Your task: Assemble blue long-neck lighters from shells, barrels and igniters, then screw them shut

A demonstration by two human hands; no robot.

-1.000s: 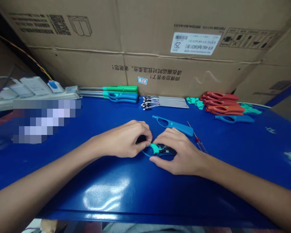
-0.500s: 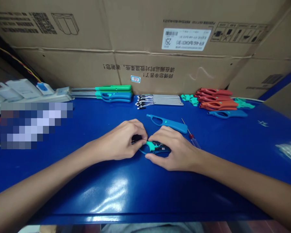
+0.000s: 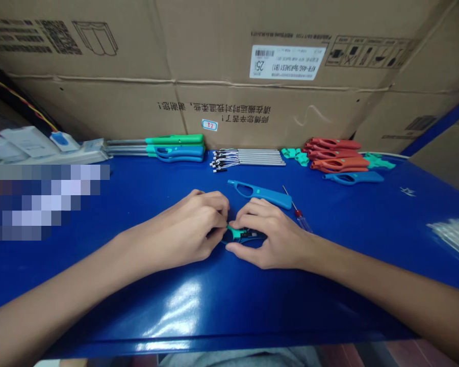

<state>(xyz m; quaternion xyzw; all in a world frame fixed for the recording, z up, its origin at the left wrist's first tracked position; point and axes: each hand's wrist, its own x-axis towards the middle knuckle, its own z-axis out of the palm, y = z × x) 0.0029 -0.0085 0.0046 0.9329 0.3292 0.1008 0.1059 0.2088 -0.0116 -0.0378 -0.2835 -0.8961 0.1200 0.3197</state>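
Between my hands, low over the blue table, lies an open blue lighter casing (image 3: pixel 225 240), mostly hidden by fingers. A teal trigger piece (image 3: pixel 236 233) and a small black part (image 3: pixel 248 235) sit in it. My left hand (image 3: pixel 195 227) is closed in a pinch at the trigger's left end; the fingertips partly hide the contact. My right hand (image 3: pixel 271 234) grips the casing from the right, thumb at the near edge and fingers over the far side. Just beyond lies another blue casing piece (image 3: pixel 270 196), beside a screwdriver (image 3: pixel 299 214) with a red and clear handle.
At the back stand finished-looking green and blue lighters (image 3: pixel 179 152), metal tubes with wires (image 3: pixel 262 157), teal triggers (image 3: pixel 296 155) and red casings (image 3: pixel 336 155). A power strip (image 3: pixel 92 151) is at left, clear-looking sticks (image 3: pixel 455 237) at right. A cardboard sheet (image 3: pixel 214 61) walls the back.
My left hand has turned and its fingers have closed in lower at the trigger's left end. My right hand keeps its hold. The whole view has shifted slightly.
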